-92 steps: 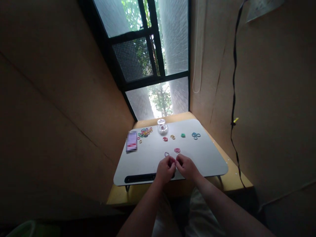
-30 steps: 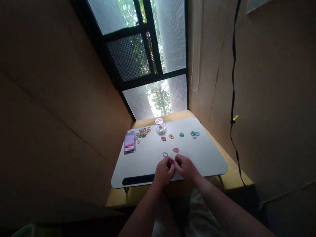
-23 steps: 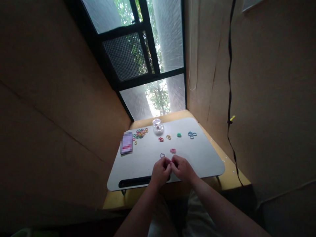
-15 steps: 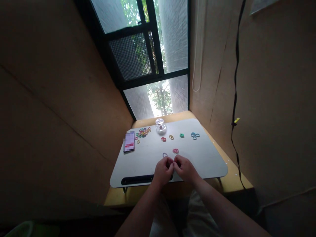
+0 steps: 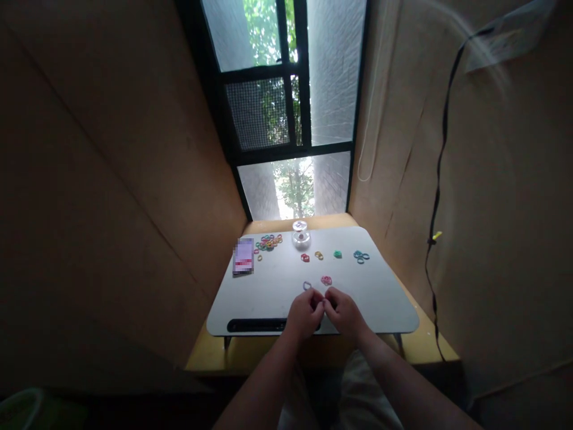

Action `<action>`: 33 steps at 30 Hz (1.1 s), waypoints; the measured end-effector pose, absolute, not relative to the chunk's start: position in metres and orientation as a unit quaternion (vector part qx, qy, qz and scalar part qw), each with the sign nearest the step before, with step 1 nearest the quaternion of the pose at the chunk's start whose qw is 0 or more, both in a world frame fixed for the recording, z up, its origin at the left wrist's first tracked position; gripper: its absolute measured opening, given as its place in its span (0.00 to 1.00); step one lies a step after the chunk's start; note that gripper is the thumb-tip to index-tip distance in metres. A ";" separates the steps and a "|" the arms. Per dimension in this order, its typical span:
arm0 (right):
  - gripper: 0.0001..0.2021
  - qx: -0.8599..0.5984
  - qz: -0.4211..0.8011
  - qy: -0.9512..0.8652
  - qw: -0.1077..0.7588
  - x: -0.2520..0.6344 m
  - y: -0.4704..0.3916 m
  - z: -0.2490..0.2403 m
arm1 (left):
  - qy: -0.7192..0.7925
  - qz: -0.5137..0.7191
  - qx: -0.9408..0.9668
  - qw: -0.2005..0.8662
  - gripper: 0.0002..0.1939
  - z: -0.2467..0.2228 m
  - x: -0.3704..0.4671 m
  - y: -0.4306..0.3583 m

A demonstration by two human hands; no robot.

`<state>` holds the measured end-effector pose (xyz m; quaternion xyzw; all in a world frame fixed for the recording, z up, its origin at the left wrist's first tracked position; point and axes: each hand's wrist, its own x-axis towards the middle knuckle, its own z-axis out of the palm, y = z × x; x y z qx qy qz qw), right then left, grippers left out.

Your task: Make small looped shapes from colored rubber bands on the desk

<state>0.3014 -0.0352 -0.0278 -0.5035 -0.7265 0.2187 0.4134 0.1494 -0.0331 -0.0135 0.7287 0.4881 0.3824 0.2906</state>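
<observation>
My left hand (image 5: 305,313) and my right hand (image 5: 344,312) meet above the near part of the white lap table (image 5: 268,292). Both have curled fingers, pinching fingertip to fingertip; whatever lies between them is too small to make out. Just beyond my left hand lies a single pale purple hair tie (image 5: 307,285). A small bunch of pink hair ties (image 5: 326,280) sits past my right fingers. Farther back, in a row, are red hair ties (image 5: 305,258), yellow hair ties (image 5: 319,255), green hair ties (image 5: 338,254) and blue hair ties (image 5: 361,257).
A mixed pile of coloured hair ties (image 5: 268,242) lies at the back left, beside a blurred purple-and-white card or phone (image 5: 243,256). A clear round container (image 5: 301,239) stands at the back middle. Along the near edge runs a black ledge (image 5: 255,325). A window (image 5: 295,185) rises behind.
The camera view has shifted, so the table appears slightly farther right and lower. My hands remain pinched together in nearly the same place over the table.
</observation>
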 end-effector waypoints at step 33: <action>0.06 -0.500 0.222 -0.724 0.420 0.301 -0.036 -0.030 | 0.494 0.379 0.725 0.296 0.03 -0.015 0.150 -0.035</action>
